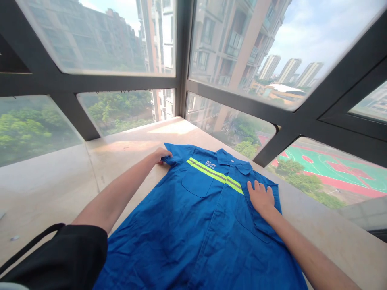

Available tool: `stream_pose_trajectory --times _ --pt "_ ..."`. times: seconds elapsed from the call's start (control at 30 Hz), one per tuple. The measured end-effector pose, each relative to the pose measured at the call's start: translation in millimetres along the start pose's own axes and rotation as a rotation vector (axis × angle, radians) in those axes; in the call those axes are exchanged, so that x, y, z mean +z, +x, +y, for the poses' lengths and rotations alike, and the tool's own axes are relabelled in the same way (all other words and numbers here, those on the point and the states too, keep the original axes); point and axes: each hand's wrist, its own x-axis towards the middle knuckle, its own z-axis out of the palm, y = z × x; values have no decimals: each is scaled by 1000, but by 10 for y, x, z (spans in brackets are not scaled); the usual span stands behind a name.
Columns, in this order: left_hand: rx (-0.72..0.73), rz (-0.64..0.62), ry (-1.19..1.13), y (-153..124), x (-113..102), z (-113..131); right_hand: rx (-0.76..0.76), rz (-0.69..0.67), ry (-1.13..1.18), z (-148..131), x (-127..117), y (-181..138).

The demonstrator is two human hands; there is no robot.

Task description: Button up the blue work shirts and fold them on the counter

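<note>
A blue short-sleeved work shirt (193, 217) lies front side up, its collar toward the window corner. A yellow-green reflective stripe (208, 171) crosses the chest, below a small white print. My left hand (163, 156) pinches the hem of the sleeve on the left. On the other side, my right hand (260, 196) rests with fingers spread on the folded-over sleeve, covering the end of the stripe. Wrinkles run over the lower body of the shirt, and its bottom edge is out of view.
The shirt is spread on a pale stone ledge (133, 155). Dark window frames (181, 60) meet in a corner behind it and border the ledge on both sides. A small white scrap (14, 238) lies at the far left.
</note>
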Motion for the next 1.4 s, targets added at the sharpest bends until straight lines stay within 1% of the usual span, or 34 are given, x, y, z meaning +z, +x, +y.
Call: stream_pose_trajectory --times 0.03,0.07,0.1,0.17,0.23,0.3,0.33,0.4,0.43,0.5,0.6,0.67,0.7,0.73,0.8,0.83,0.87,0.9,0.97,1.03,1.07,1.1,1.13,1.2,1.27,1.3,1.4 --pt "-13 -12 -25 -5 -8 13 47 6 4 -97 -103 26" --pt "-25 -26 -50 -10 -15 27 62 33 29 -223 -217 62" --pt "-33 -40 -74 -16 -20 40 36 75 79 -380 -336 108" --pt "-35 -73 -115 -28 -23 60 -36 148 221 -770 -570 230" --pt "-15 -96 -146 -44 -25 67 -150 175 380 -1217 -768 382" --pt "28 -102 -167 -66 -35 65 -278 192 521 -1646 -907 536" --pt "55 -100 -170 -79 -44 64 -326 196 575 -1832 -950 605" --pt "120 -97 -161 -116 -65 70 -363 166 660 -2125 -983 709" --pt "157 -99 -148 -140 -73 80 -354 126 695 -2226 -974 742" --pt "249 -102 -114 -206 -71 112 -324 47 750 -2346 -914 775" --pt "443 -101 -57 -364 0 181 -341 15 886 -2364 -779 798" --pt "585 -125 -19 -517 93 220 -339 17 1118 -2311 -709 833" --pt "697 -145 45 -605 149 231 -273 11 1301 -2274 -687 859" --pt "838 -163 149 -699 209 232 -163 3 1498 -2231 -673 887" --pt "1158 -182 443 -884 340 205 130 -9 1825 -2128 -661 937" --pt "1287 -184 590 -966 405 176 256 -14 1925 -2066 -659 950" --pt "1369 -194 708 -1035 468 139 342 -18 1977 -1997 -657 951" --pt "1394 -221 781 -1085 524 97 387 -31 2005 -1922 -655 938" --pt "1374 -315 840 -1123 608 11 424 -98 2095 -1769 -651 879" --pt "1342 -406 791 -1078 648 -52 453 -207 2249 -1644 -654 809" --pt "1327 -415 727 -1029 654 -68 482 -264 2317 -1604 -659 784" --pt "1312 -389 648 -967 655 -71 517 -314 2355 -1580 -668 770" --pt "1297 -338 571 -896 654 -62 554 -348 2358 -1573 -678 770" --pt "1253 -204 480 -741 663 -9 613 -389 2309 -1598 -702 805" --pt "1183 -105 514 -587 702 77 646 -408 2251 -1648 -731 861" --pt "1143 -81 554 -516 734 127 656 -408 2231 -1672 -748 884" --pt "1056 -71 644 -339 866 277 642 -399 2179 -1714 -808 893"
